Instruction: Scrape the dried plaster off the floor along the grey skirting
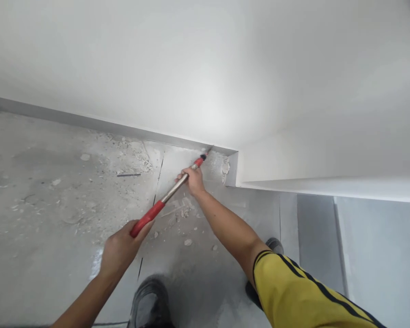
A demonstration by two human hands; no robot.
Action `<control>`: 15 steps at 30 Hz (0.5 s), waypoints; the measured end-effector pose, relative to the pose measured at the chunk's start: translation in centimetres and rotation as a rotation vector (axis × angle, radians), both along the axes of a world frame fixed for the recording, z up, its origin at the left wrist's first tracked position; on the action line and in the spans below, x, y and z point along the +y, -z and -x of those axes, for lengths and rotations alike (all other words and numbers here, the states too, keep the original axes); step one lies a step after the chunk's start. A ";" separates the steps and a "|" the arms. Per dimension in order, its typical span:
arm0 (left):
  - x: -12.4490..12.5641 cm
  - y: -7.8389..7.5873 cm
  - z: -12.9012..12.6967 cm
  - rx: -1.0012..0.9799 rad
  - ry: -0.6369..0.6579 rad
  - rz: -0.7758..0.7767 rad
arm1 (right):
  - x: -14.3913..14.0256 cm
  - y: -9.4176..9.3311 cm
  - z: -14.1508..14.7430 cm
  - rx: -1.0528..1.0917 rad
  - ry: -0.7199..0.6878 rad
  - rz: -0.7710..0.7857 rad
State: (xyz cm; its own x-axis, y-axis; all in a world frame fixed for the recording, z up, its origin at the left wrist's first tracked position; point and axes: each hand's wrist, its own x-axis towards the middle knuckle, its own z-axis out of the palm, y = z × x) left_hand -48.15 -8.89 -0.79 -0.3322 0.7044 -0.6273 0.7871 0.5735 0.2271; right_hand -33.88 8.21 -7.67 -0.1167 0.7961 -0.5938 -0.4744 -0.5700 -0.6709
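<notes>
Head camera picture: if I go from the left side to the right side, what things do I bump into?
Left hand on the red handle → black shoe → scraper tool → right hand on the metal shaft → chipped plaster at the wall corner → yellow sleeve.

A room under renovation: bare white wall, grey skirting, tiled floor strewn with plaster rubble

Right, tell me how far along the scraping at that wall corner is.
Done: loose chips and dust already lie on the floor. In hand: the left hand grips the red handle and the right hand steadies the shaft of the scraper, its tip at the skirting. Left: a crusty patch at the corner.
</notes>
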 end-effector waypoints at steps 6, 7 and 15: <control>-0.5 0.3 -0.1 0.011 0.009 -0.005 | -0.4 0.4 0.2 0.013 0.034 -0.005; -0.1 0.6 -0.2 0.000 0.020 -0.023 | -0.3 0.6 -0.2 -0.001 0.048 -0.013; 2.1 0.2 2.9 -0.029 0.089 -0.187 | 1.0 0.4 1.2 -0.026 0.128 -0.034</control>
